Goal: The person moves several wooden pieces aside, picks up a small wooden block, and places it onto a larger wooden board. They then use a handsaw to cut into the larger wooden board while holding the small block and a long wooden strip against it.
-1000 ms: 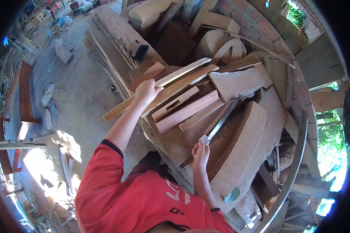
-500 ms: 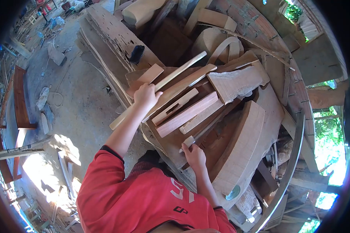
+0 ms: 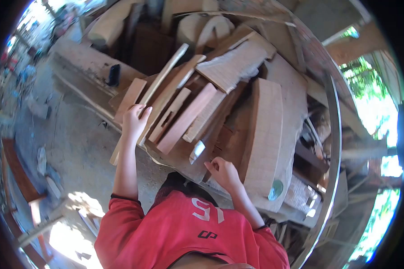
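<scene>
Head view: a heap of offcuts is seen from above, stacked on a broad slab (image 3: 296, 103). A long thin slat (image 3: 159, 85) is gripped by the left hand (image 3: 134, 120), whose fingers (image 3: 141, 109) are curled round it near its lower end. The slat's long axis runs from lower left, beside the forearm, up and to the right toward the top of the heap, so that most of its length lies beyond the fingers, away from the body. It rests across a flat board (image 3: 130, 99) and alongside a wider plank (image 3: 173, 94), which it appears to touch.

The right hand (image 3: 224, 171) is held low, just beside the near edge of the heap. Its fingers are loosely bent, and nothing can be seen pinched in them; whether the wood beneath is touched cannot be told. A pale metal tool end (image 3: 197, 150) lies just up and left of that hand, apart from the fingertips, with its shaft hidden under a reddish batten (image 3: 186, 119). The right hand is clearly the nearer one to it. A thick curved block (image 3: 264, 139) stands to the right of that hand.
</scene>
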